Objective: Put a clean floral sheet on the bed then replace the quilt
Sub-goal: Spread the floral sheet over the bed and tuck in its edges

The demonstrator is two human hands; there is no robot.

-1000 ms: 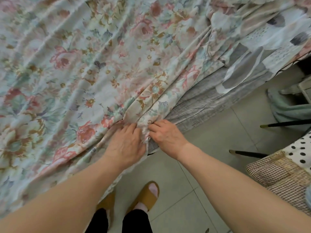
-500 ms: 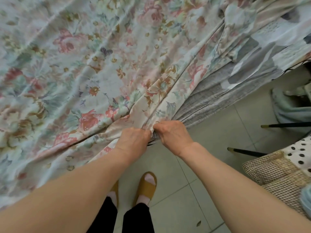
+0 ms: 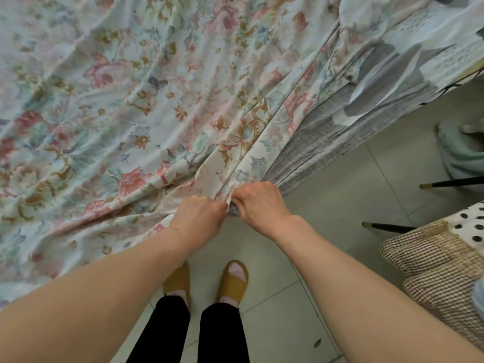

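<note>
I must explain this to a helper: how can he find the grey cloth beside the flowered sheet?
Find the bed's near edge, where both hands grip the floral sheet. Right of the right hand the grey cloth hangs floorward. It alone is plain grey with fine ribbing.

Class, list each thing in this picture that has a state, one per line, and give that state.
Floral sheet: spread over the bed, wrinkled, corner gathered.
Left hand: gripping the sheet's corner.
Right hand: gripping the same corner.
Grey cover: hanging off the bed's edge.
Patterned quilt: bunched at the bed's far side.
</note>
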